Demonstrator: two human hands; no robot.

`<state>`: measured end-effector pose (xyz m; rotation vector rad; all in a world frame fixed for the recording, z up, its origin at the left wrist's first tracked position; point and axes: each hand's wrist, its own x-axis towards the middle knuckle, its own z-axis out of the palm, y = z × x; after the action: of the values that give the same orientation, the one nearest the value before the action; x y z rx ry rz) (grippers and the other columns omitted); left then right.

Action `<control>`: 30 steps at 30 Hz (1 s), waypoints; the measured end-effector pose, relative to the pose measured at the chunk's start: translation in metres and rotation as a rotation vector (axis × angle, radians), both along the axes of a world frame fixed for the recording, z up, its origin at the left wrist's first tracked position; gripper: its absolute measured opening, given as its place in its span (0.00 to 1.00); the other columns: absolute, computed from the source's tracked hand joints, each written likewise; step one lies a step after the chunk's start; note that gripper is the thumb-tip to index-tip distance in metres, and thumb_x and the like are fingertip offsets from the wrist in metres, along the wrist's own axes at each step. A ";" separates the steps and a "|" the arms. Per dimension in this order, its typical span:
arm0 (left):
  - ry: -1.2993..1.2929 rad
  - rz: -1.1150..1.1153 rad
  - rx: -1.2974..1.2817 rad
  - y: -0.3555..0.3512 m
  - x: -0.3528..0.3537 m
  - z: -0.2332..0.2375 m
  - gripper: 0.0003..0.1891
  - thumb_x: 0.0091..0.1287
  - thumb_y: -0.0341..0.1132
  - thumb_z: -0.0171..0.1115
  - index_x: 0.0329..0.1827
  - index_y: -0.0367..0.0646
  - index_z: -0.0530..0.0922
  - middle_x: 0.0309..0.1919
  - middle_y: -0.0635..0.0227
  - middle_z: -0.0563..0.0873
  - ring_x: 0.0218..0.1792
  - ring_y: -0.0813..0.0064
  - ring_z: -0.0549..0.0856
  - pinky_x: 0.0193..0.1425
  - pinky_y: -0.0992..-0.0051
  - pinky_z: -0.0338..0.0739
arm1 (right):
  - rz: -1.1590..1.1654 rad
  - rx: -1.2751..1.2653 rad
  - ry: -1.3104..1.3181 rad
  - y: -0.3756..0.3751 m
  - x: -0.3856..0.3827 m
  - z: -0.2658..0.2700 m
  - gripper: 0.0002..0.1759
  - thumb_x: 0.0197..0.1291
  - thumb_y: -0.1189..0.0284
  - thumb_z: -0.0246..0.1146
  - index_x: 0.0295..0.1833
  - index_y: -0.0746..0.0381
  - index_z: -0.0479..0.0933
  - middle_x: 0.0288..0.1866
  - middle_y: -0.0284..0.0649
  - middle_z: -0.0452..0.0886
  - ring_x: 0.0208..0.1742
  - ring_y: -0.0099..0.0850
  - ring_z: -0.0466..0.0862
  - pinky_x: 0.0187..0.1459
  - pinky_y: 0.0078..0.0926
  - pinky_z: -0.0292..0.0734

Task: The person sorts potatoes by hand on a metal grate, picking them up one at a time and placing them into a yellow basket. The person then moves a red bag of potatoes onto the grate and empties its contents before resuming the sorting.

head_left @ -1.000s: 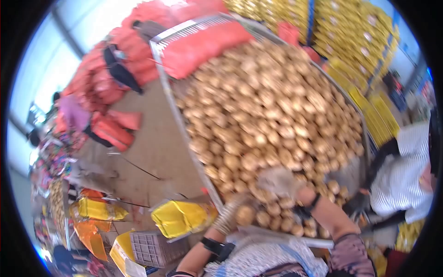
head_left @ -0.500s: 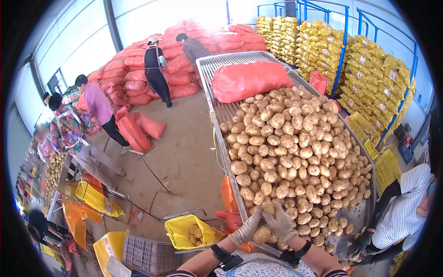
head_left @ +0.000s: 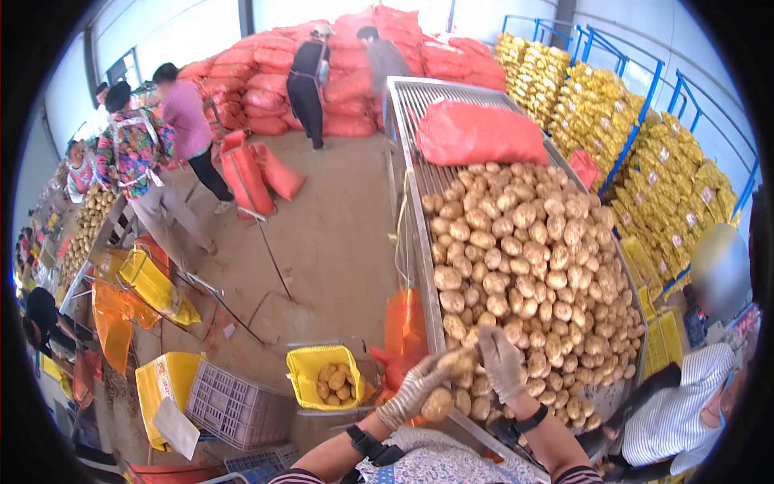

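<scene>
Both my hands wear pale knit work gloves and work at the near edge of a heap of potatoes (head_left: 524,266) on a metal table (head_left: 439,323). My left hand (head_left: 413,393) is closed round a motion-blurred potato (head_left: 456,365). Another potato (head_left: 437,405) sits just below its fingers, by the table rim. My right hand (head_left: 501,365) is beside the blurred potato, fingers pointing up the heap against the potatoes there. Its fingertips are blurred, and I cannot tell whether they grip one.
A filled red sack (head_left: 481,133) lies behind the heap. Left of the table stand a yellow bag holding potatoes (head_left: 324,355), a grey crate (head_left: 234,403) and metal bag frames. A person in a striped top (head_left: 685,395) is close on the right; several people stand farther left.
The view has swung, shifting the scene. My hands, earlier close together at the table edge, have drawn apart; the right is higher on the heap, the left holds a potato beside it.
</scene>
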<state>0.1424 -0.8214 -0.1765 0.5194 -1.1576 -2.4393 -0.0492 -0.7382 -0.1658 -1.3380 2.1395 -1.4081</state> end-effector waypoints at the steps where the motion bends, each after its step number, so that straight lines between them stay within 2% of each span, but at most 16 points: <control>1: 0.040 0.088 0.010 0.003 0.000 -0.002 0.27 0.75 0.39 0.63 0.73 0.38 0.68 0.62 0.65 0.80 0.60 0.75 0.81 0.61 0.73 0.80 | 0.068 -0.019 -0.047 -0.001 0.001 -0.020 0.20 0.69 0.58 0.65 0.57 0.60 0.77 0.41 0.50 0.86 0.38 0.40 0.89 0.33 0.34 0.81; 3: 0.050 0.121 -0.026 0.005 0.003 0.007 0.26 0.75 0.36 0.64 0.72 0.38 0.69 0.61 0.65 0.80 0.59 0.74 0.81 0.63 0.72 0.79 | 0.019 0.050 0.383 -0.014 0.060 0.054 0.28 0.66 0.55 0.67 0.64 0.59 0.73 0.46 0.50 0.86 0.42 0.43 0.88 0.38 0.36 0.82; 5: -0.014 0.119 0.060 0.000 0.013 0.018 0.26 0.74 0.36 0.64 0.72 0.38 0.69 0.60 0.64 0.81 0.58 0.73 0.82 0.64 0.71 0.79 | 0.087 0.090 0.087 -0.019 0.054 0.037 0.23 0.68 0.53 0.64 0.56 0.61 0.80 0.39 0.48 0.87 0.39 0.46 0.88 0.40 0.37 0.82; 7: 0.073 0.056 0.203 -0.002 0.020 0.015 0.27 0.73 0.42 0.64 0.71 0.40 0.69 0.57 0.58 0.84 0.49 0.72 0.87 0.50 0.71 0.87 | 0.064 0.143 -0.013 -0.027 0.050 0.038 0.19 0.74 0.57 0.59 0.45 0.63 0.83 0.34 0.45 0.87 0.36 0.40 0.88 0.39 0.34 0.81; 9: 0.213 -0.069 0.339 -0.007 0.026 0.011 0.29 0.74 0.46 0.61 0.72 0.40 0.68 0.55 0.55 0.85 0.44 0.72 0.88 0.42 0.71 0.88 | 0.040 0.062 -0.324 -0.032 0.032 0.023 0.21 0.75 0.57 0.59 0.50 0.66 0.82 0.34 0.41 0.87 0.35 0.30 0.86 0.39 0.28 0.81; 11: 0.181 -0.057 0.368 -0.005 0.029 0.001 0.30 0.74 0.47 0.62 0.73 0.41 0.68 0.56 0.55 0.84 0.43 0.70 0.88 0.42 0.71 0.87 | -0.157 0.068 -0.832 -0.025 0.036 0.026 0.20 0.74 0.59 0.60 0.56 0.65 0.79 0.37 0.43 0.88 0.38 0.31 0.86 0.42 0.27 0.82; 13: 0.175 -0.044 0.388 -0.004 0.023 -0.011 0.30 0.74 0.47 0.62 0.74 0.42 0.67 0.57 0.55 0.84 0.41 0.67 0.89 0.41 0.71 0.87 | 0.007 -0.191 -0.375 -0.024 0.065 0.021 0.19 0.72 0.58 0.61 0.56 0.62 0.82 0.35 0.40 0.88 0.39 0.34 0.89 0.38 0.33 0.81; 15: 0.033 0.115 0.605 0.010 0.021 -0.029 0.30 0.74 0.49 0.60 0.73 0.42 0.67 0.55 0.54 0.85 0.38 0.72 0.88 0.41 0.68 0.87 | 0.044 -0.138 0.183 -0.019 0.068 0.003 0.19 0.73 0.59 0.60 0.59 0.60 0.80 0.41 0.44 0.88 0.42 0.40 0.89 0.40 0.37 0.82; 17: 0.043 0.037 0.762 0.014 0.035 -0.045 0.27 0.75 0.49 0.58 0.70 0.42 0.71 0.54 0.55 0.86 0.39 0.69 0.88 0.40 0.67 0.87 | 0.214 0.408 -0.080 -0.013 0.052 0.010 0.19 0.73 0.59 0.59 0.58 0.62 0.80 0.48 0.52 0.87 0.47 0.45 0.88 0.45 0.40 0.83; 18: 0.097 0.094 0.868 0.016 0.042 -0.053 0.26 0.75 0.49 0.57 0.68 0.41 0.72 0.53 0.56 0.86 0.41 0.67 0.88 0.41 0.67 0.88 | 0.170 0.369 -0.059 -0.008 0.041 -0.007 0.13 0.69 0.65 0.63 0.53 0.61 0.81 0.45 0.48 0.87 0.38 0.41 0.88 0.33 0.36 0.83; 19: 0.141 0.163 0.974 0.016 0.052 -0.065 0.26 0.75 0.49 0.56 0.67 0.40 0.74 0.52 0.57 0.86 0.44 0.65 0.88 0.41 0.66 0.88 | 0.149 0.371 -0.073 -0.001 0.024 -0.026 0.13 0.69 0.65 0.63 0.53 0.61 0.81 0.45 0.48 0.87 0.38 0.41 0.88 0.33 0.36 0.83; 21: 0.126 0.247 0.948 -0.003 0.085 -0.113 0.25 0.75 0.49 0.56 0.66 0.40 0.74 0.52 0.54 0.86 0.45 0.63 0.88 0.43 0.65 0.88 | 0.019 0.071 0.243 0.018 -0.014 -0.056 0.16 0.73 0.58 0.59 0.52 0.58 0.84 0.48 0.50 0.88 0.44 0.41 0.89 0.39 0.36 0.86; 23: 0.138 0.343 0.901 -0.026 0.112 -0.156 0.25 0.75 0.49 0.56 0.66 0.40 0.75 0.52 0.52 0.86 0.47 0.61 0.87 0.44 0.64 0.89 | -0.147 0.190 -0.001 0.035 -0.052 -0.044 0.10 0.69 0.67 0.61 0.47 0.58 0.83 0.41 0.45 0.87 0.34 0.37 0.86 0.32 0.28 0.85; 25: -0.141 0.770 1.033 -0.043 0.119 -0.171 0.28 0.75 0.52 0.55 0.69 0.41 0.72 0.58 0.48 0.83 0.50 0.58 0.87 0.47 0.63 0.89 | -0.223 0.322 0.040 0.046 -0.102 -0.041 0.10 0.69 0.67 0.61 0.47 0.60 0.83 0.47 0.46 0.85 0.42 0.41 0.86 0.41 0.32 0.85; 28: -0.141 0.772 1.189 -0.037 0.112 -0.141 0.35 0.73 0.55 0.56 0.75 0.42 0.62 0.64 0.49 0.79 0.54 0.57 0.85 0.53 0.60 0.87 | -0.302 0.246 0.384 0.039 -0.174 -0.053 0.16 0.63 0.69 0.62 0.56 0.59 0.78 0.59 0.46 0.81 0.57 0.47 0.81 0.59 0.46 0.76; 30: -0.226 0.736 1.016 -0.024 0.098 -0.138 0.36 0.74 0.55 0.55 0.77 0.44 0.58 0.66 0.49 0.77 0.56 0.57 0.85 0.53 0.59 0.87 | -0.262 0.244 0.593 0.020 -0.211 -0.062 0.21 0.61 0.70 0.61 0.61 0.58 0.75 0.62 0.44 0.79 0.59 0.46 0.80 0.59 0.45 0.75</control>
<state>0.2404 -0.8457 -0.3148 1.2458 0.3250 -2.1215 -0.2602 -0.7185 -0.2277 -1.5586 2.8402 -0.8389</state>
